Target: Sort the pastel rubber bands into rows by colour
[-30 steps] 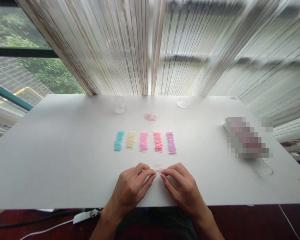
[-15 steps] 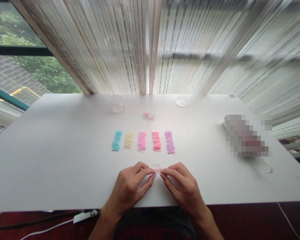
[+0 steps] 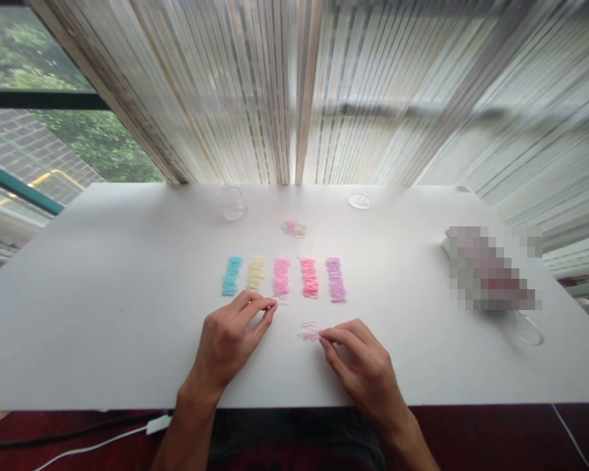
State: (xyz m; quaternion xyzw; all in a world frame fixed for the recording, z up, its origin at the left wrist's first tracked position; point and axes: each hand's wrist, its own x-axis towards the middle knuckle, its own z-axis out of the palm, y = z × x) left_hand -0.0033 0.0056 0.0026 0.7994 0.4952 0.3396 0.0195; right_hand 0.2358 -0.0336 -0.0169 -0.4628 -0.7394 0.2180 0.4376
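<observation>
My left hand (image 3: 233,337) pinches a thin pink rubber band (image 3: 283,303) between thumb and forefinger, just below the pink column of bands (image 3: 281,277). My right hand (image 3: 362,358) has its fingertips closed at the right edge of a small loose pile of pale mixed bands (image 3: 308,332); whether a band is between them I cannot make out. Beyond the hands, more bands lie in upright columns by colour: turquoise (image 3: 232,275), yellow (image 3: 256,273), coral (image 3: 309,278) and purple (image 3: 336,280).
Farther back on the white table (image 3: 103,314) lies another mixed heap of bands (image 3: 294,228). A clear container (image 3: 233,206) stands at the back left and a clear round lid (image 3: 360,200) at the back right. A blurred-out object (image 3: 491,268) rests on the right side.
My left hand has moved left and away from me, from the small pile to the bottom of the pink column, carrying a pink rubber band. My right hand has stayed by the pile.
</observation>
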